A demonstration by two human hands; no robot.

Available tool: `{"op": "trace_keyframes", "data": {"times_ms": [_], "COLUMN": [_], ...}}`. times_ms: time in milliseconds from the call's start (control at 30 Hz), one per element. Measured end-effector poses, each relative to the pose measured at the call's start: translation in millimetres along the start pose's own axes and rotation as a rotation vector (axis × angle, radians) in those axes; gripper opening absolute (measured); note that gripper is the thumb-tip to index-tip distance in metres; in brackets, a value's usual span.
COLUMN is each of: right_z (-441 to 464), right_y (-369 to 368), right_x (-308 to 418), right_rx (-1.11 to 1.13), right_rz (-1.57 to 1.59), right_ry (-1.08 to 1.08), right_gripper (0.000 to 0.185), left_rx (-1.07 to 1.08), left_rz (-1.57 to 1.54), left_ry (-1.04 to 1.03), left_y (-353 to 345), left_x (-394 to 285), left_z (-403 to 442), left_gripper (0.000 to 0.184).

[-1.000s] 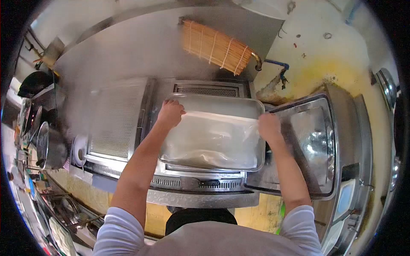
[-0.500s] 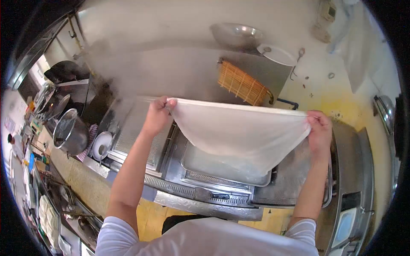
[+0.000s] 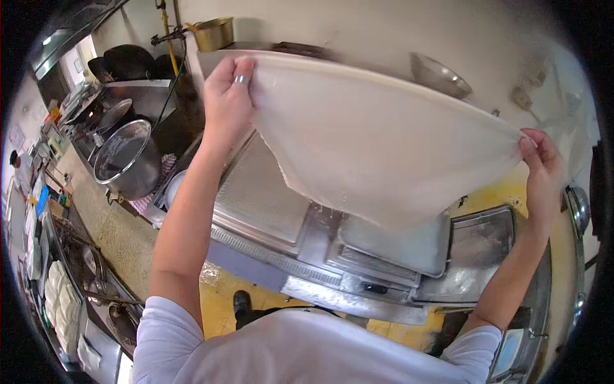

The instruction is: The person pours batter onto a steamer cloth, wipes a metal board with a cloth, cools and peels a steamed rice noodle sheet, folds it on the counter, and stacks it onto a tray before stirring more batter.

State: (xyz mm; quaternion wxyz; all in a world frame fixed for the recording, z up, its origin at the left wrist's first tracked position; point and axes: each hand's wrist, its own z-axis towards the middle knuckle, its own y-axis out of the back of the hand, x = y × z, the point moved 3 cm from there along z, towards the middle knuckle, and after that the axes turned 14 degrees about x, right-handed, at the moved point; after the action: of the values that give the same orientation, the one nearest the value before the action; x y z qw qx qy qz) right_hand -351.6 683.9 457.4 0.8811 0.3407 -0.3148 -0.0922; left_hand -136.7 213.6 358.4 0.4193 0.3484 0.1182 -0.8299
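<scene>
A thin, damp-looking white cloth (image 3: 384, 141) is spread in the air in front of me, sagging in the middle. My left hand (image 3: 230, 96) pinches its upper left corner, with a ring on one finger. At the far end my right hand (image 3: 542, 160) grips the upper right corner, held lower than the left. Beneath the hanging edge lies a shallow metal tray (image 3: 416, 246) on the steamer counter. A perforated metal panel (image 3: 262, 198) sits to its left, partly hidden by the cloth and my left arm.
Right of the tray is a darker metal pan (image 3: 480, 256). A large steel pot (image 3: 131, 163) stands at the left near the stove. A metal bowl (image 3: 441, 75) and a brass-coloured pot (image 3: 214, 34) are at the back. Far left, another person (image 3: 22, 169) stands by a long counter.
Both hands have lifted the cloth higher and spread it wider, away from the tray. The view has turned left. The woven bamboo piece seen before is now hidden.
</scene>
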Motion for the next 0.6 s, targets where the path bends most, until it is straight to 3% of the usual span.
{"op": "trace_keyframes", "data": {"times_ms": [167,300,433,600], "right_z": [15,23,22,14], "right_y": [-90,-158,-207,-234], "right_x": [76,128,182,222], "right_rx": [0.021,0.069,0.082,0.098], "right_rz": [0.229,0.199,0.195,0.155], "right_ry": [-0.121,-0.189,-0.213,-0.224], "right_gripper": [0.023,0.022,0.022,0.022], "left_rx": [-0.033,-0.069,-0.010,-0.023], "left_rz": [0.105,0.256,0.213,0.260], "left_ry": [-0.056,-0.173,-0.024,-0.083], "left_y": [115,194,251,295], "left_x": [25,48,72,88], "left_z": [23,36,38,36], "left_gripper": [0.027,0.026,0.027,0.029]}}
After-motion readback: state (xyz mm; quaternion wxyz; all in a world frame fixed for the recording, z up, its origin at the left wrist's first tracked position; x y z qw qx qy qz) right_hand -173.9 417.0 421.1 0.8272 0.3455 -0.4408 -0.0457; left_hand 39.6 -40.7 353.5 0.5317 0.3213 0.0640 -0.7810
